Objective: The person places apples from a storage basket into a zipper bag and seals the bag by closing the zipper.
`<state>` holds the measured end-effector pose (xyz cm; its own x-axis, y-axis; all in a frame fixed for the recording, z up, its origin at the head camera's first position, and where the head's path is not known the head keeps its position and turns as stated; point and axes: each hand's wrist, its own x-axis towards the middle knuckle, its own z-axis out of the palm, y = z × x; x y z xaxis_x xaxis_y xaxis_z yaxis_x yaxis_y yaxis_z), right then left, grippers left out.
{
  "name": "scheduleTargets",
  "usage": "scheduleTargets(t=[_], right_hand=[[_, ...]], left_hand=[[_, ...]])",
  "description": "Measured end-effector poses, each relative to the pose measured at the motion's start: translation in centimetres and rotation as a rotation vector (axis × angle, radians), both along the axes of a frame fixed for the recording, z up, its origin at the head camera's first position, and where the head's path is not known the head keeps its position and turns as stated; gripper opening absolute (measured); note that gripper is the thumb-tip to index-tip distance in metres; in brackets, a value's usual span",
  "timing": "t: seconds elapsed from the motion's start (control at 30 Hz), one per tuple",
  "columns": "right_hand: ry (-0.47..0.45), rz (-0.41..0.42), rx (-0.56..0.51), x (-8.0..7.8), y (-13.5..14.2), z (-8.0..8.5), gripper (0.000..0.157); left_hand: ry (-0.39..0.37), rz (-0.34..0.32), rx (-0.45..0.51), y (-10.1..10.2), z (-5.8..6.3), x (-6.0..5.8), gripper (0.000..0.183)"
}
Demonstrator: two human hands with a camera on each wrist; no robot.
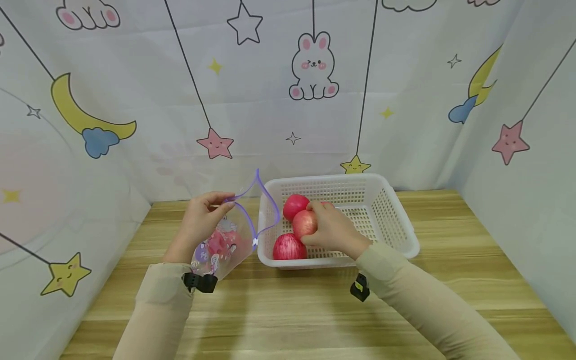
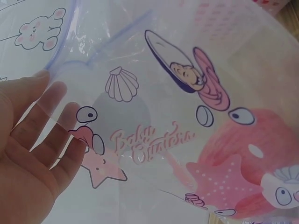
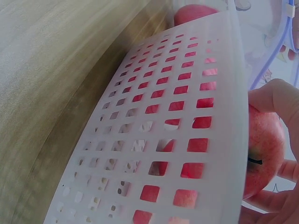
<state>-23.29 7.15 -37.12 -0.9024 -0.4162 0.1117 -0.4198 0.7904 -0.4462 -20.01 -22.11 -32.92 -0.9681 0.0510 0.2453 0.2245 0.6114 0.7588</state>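
Note:
My left hand pinches the purple zip rim of a clear plastic bag printed with sea creatures. Its mouth gapes toward the basket, and a red apple shows through the film in the left wrist view. Over the left part of the white basket, my right hand grips a pinkish-red apple, whose stem faces the right wrist camera. A red apple lies behind it and a streaked apple in front. Another apple is mostly hidden by the right hand.
The perforated plastic basket stands on a wood-grain table, close to a white curtain with bunnies, stars and moons. Curtain also hangs along both sides. A black wrist camera is strapped on the left wrist, another camera on the right.

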Motion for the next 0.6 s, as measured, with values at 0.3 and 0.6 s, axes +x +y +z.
scheduleTargets(t=[0.3,0.6], right_hand=[[-0.015,0.001,-0.019,0.16,-0.30,0.28,0.065],[0.001,0.020,-0.055,0.25,-0.48,0.41,0.066]], left_hand=[[-0.018,0.020,-0.026,-0.07,-0.31,-0.31,0.031],[-0.040,0.018,-0.008,-0.01,-0.21,-0.39,0.032]])
